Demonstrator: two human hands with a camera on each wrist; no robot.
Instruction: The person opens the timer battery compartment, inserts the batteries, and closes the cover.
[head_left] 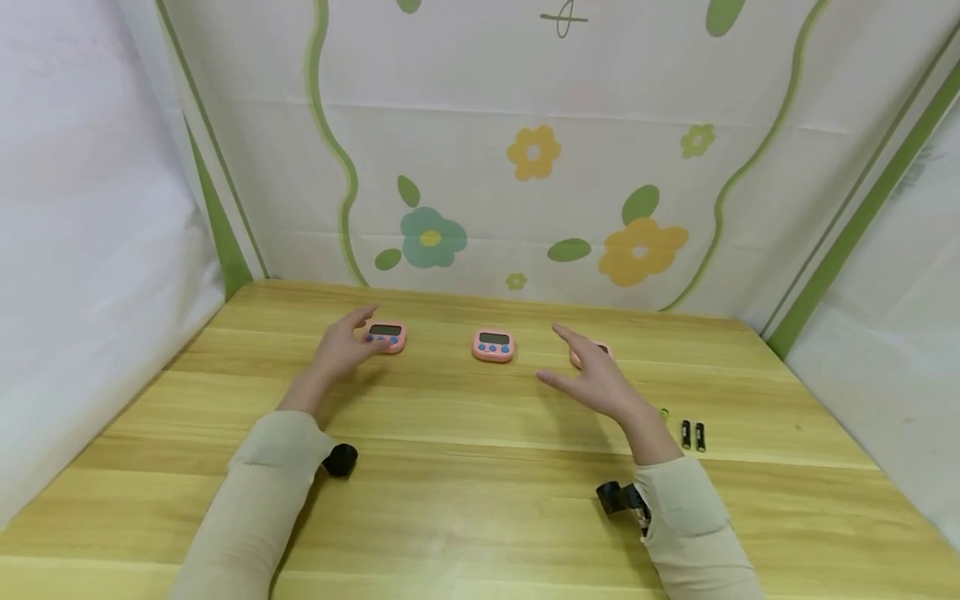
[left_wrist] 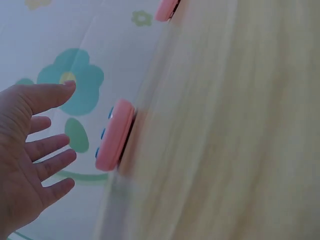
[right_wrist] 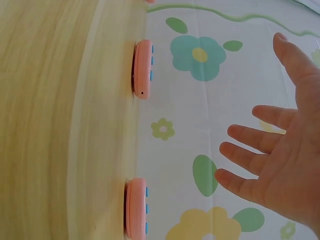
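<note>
Three pink digital timers with grey screens and blue buttons lie in a row across the back of the table. My left hand hovers by the left timer, overlapping it in the head view; the left wrist view shows a gap between the spread fingers and that timer. The middle timer lies between the two hands. Over the right timer, partly hidden in the head view, hangs my right hand, its fingers spread and holding nothing. In the right wrist view this hand is apart from the timers.
Two black batteries lie side by side on the wooden table, right of the right forearm. A small yellow-green item shows beside that wrist. A flowered white cloth rises behind the table's back edge.
</note>
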